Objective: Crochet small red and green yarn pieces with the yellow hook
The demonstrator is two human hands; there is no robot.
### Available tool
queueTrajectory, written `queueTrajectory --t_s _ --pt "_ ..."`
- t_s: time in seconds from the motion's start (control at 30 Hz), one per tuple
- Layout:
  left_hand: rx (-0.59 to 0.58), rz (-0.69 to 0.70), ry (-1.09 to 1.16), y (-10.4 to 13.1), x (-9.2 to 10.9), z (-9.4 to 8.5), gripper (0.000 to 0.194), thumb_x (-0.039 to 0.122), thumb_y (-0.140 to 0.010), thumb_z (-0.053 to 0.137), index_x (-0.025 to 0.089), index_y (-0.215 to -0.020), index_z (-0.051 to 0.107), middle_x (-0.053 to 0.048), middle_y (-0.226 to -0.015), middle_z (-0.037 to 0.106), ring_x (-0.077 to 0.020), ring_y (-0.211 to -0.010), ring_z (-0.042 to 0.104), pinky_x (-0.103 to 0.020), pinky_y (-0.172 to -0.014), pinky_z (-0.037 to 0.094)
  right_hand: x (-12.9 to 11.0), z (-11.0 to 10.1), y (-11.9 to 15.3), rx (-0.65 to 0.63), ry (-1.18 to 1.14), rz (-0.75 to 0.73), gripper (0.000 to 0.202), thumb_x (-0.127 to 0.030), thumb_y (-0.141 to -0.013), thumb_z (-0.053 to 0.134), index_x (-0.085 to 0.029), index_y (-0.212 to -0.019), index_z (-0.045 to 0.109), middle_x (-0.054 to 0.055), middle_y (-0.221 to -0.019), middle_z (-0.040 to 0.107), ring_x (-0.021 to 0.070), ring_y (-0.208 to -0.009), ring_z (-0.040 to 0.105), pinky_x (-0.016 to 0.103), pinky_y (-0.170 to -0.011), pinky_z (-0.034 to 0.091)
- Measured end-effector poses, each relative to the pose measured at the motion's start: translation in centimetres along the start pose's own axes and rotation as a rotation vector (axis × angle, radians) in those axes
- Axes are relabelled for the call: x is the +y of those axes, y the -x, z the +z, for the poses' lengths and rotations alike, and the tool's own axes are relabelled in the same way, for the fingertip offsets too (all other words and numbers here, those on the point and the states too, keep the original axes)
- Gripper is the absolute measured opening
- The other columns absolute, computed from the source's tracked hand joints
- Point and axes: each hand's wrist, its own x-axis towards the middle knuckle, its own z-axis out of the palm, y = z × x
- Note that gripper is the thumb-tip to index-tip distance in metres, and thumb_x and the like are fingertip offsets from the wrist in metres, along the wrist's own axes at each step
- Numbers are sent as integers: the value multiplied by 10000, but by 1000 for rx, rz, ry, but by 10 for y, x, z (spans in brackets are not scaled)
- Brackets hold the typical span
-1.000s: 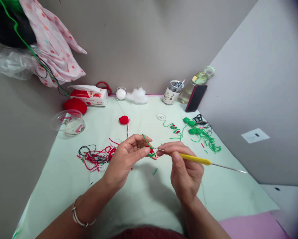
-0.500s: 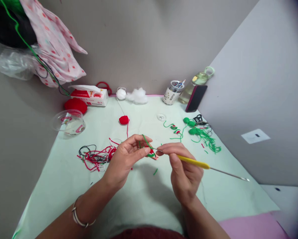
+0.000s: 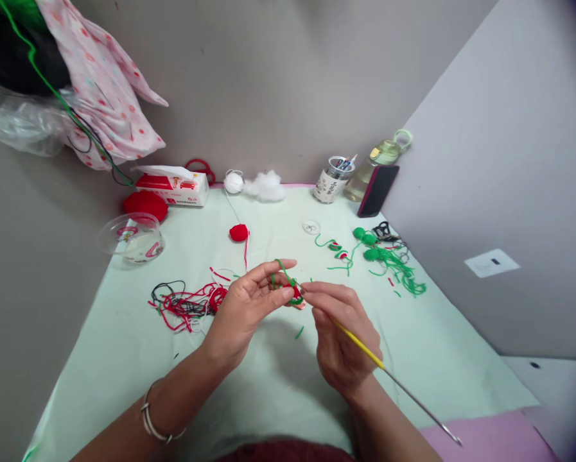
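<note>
My left hand [image 3: 242,308] pinches a small red and green crocheted piece [image 3: 296,296] between thumb and fingers, with green yarn [image 3: 284,268] looped over its index finger. In my right hand [image 3: 343,327] is a crochet hook with a yellow handle [image 3: 359,343]. One end of the hook meets the piece, where the fingertips partly hide it. The long metal other end points down to the right.
Tangled yarn [image 3: 186,308] lies left of my hands, a red yarn ball [image 3: 239,233] beyond them. Green yarn bundles [image 3: 398,269] lie to the right. A tissue box [image 3: 172,186], plastic tub [image 3: 143,247], pen cup [image 3: 331,183], bottle [image 3: 367,176] and phone [image 3: 378,191] stand farther back.
My right hand has turned and shifted slightly left, so the hook's free end has swung down towards the lower right. My left hand still holds the piece.
</note>
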Motion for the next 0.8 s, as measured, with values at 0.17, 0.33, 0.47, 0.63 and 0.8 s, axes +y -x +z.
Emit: queueTrajectory --t_s 0.17,0.33,0.47,0.63,0.8 --pt "9 6 -18 0 0 -1 348 265 -810 914 239 -1150 843 0 -856 700 -165 -831 680 -325 -866 554 -1 0 0 6 -19 26 336 -41 -1000 583 -257 -1204 739 92 -1064 797 215 -958 770 354 -755 648" --pt "14 3 -33 0 -2 -3 322 271 -815 908 240 -1129 848 -19 -897 719 -167 -862 656 -317 -868 540 -1 1 0 28 -57 52 342 -28 -997 581 -254 -1190 750 78 -1054 801 208 -972 767 352 -790 644" --pt "18 2 -32 0 -2 -3 321 275 -810 913 241 -1123 850 -18 -905 711 -163 -862 657 -307 -856 540 0 1 -3 77 -169 175 288 -84 -1026 569 -263 -1124 772 54 -983 806 225 -931 764 389 -788 638" --pt "32 6 -34 1 0 -3 292 265 -808 911 232 -1093 854 -7 -872 691 -149 -828 658 -292 -833 549 -1 1 -6 155 -238 257 248 -137 -1046 573 -259 -1064 788 47 -934 796 227 -872 748 397 -739 618" --pt "32 12 -29 1 0 -3 285 261 -812 907 242 -1091 853 -3 -854 699 -150 -820 665 -294 -830 560 -2 0 -3 96 -284 234 257 -133 -1045 569 -255 -1091 790 54 -977 803 221 -890 743 391 -753 614"
